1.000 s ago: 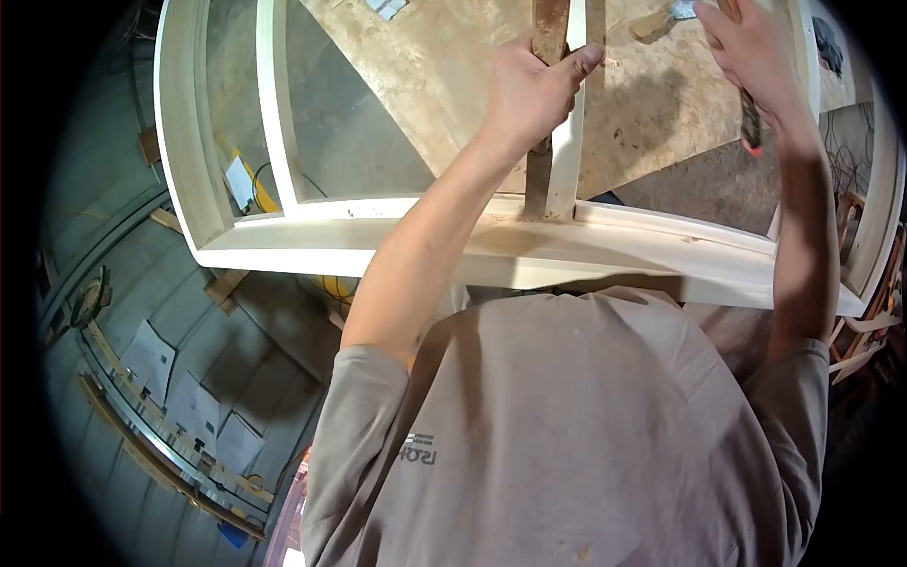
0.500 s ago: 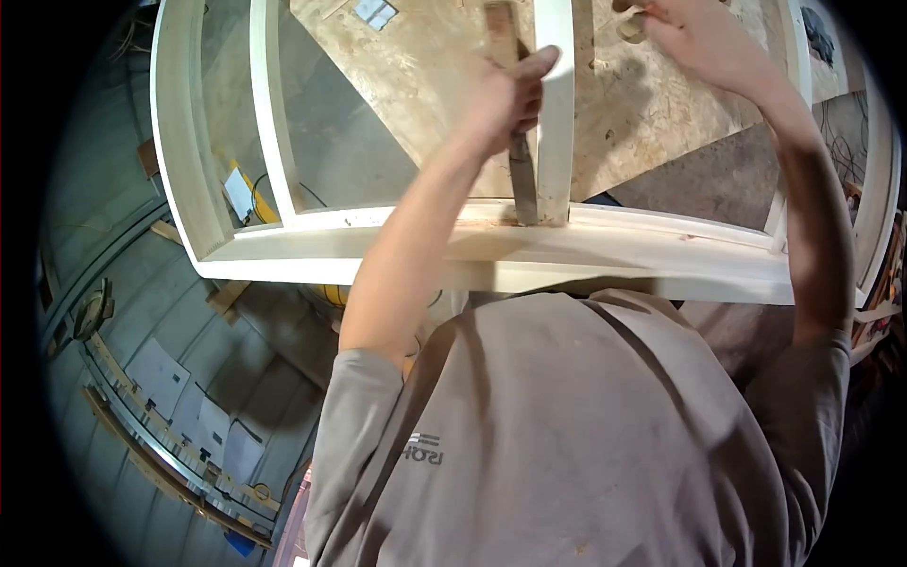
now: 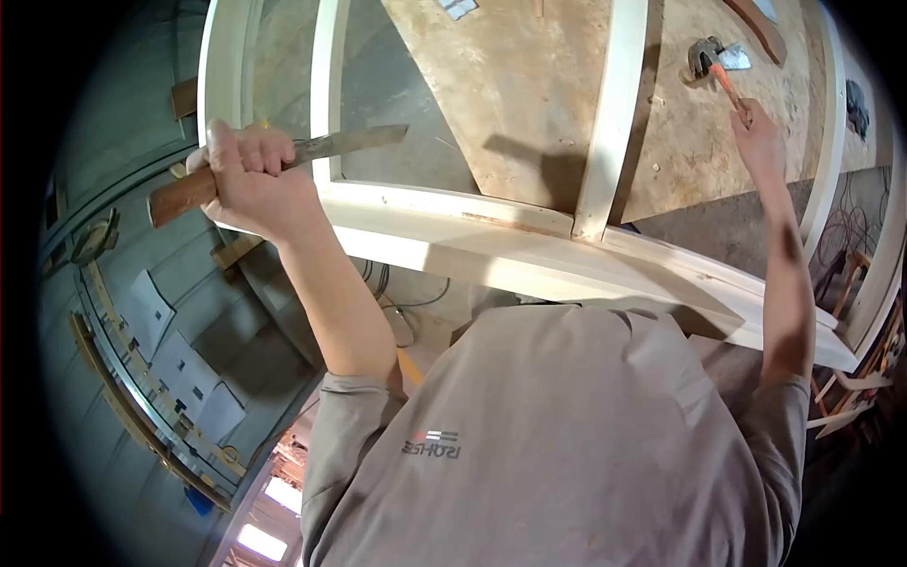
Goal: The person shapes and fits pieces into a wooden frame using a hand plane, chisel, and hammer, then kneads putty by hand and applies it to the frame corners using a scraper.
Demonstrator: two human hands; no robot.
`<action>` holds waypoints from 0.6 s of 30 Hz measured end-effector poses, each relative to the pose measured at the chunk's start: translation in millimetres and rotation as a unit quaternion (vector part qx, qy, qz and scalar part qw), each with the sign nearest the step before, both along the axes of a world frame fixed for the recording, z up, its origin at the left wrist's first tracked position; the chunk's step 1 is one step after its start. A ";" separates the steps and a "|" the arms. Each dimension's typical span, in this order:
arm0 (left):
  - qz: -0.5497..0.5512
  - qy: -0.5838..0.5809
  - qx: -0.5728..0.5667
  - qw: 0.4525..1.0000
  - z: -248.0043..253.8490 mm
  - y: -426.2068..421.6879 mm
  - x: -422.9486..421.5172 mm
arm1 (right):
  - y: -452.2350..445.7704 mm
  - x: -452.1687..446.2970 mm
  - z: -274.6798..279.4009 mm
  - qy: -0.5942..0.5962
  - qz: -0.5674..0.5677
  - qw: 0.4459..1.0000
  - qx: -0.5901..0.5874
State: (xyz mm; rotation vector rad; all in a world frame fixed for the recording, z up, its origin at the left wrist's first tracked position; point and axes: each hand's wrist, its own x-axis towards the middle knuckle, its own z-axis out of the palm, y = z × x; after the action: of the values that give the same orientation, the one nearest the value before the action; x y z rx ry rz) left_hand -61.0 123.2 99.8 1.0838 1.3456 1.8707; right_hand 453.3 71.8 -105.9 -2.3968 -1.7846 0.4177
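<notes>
My left hand (image 3: 260, 184) is wrapped round a chisel (image 3: 354, 141) with a wooden handle; its flat blade points right, above the left part of a pale wooden frame (image 3: 444, 250). At the right, my right hand (image 3: 759, 142) grips the handle of a hammer (image 3: 724, 80). The claw hammer's dark head is over the plywood board, beside a small wooden-handled tool partly hidden behind it. An upright bar (image 3: 614, 113) of the frame stands between my hands, joined to the curved lower rail.
The plywood board (image 3: 520, 85) lies beneath the frame. A curved brown wooden piece (image 3: 759, 30) is at the upper right. Papers (image 3: 194, 378) and a long curved strip lie at the lower left. Cables (image 3: 846, 217) hang at the right.
My left hand has carried the chisel left, away from the bar joint, and its blade now points sideways. My right hand has moved down, with the hammer head now visible. The view has shifted.
</notes>
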 end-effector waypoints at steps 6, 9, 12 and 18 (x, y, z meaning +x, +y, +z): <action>-0.061 -0.174 -0.017 0.983 14.0 -18.4 1.3 | 16.0 -66.7 67.0 -0.059 0.158 0.973 0.160; -0.149 -0.308 -0.080 0.936 0.5 -25.9 36.5 | -3.2 -164.3 144.4 0.142 0.298 0.934 0.138; -0.176 -0.407 -0.109 0.890 4.7 -38.0 86.7 | -17.6 -213.2 189.3 0.178 0.393 0.902 -0.018; -0.251 0.000 -0.197 0.948 -16.3 -54.5 91.7 | -14.2 -158.7 161.6 0.325 0.101 0.936 -0.088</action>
State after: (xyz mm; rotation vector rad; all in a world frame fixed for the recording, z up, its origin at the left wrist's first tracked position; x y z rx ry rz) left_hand 30.7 68.7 83.5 1.0845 1.2275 1.1740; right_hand 294.6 57.6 55.7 -1.8309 -1.7108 1.2670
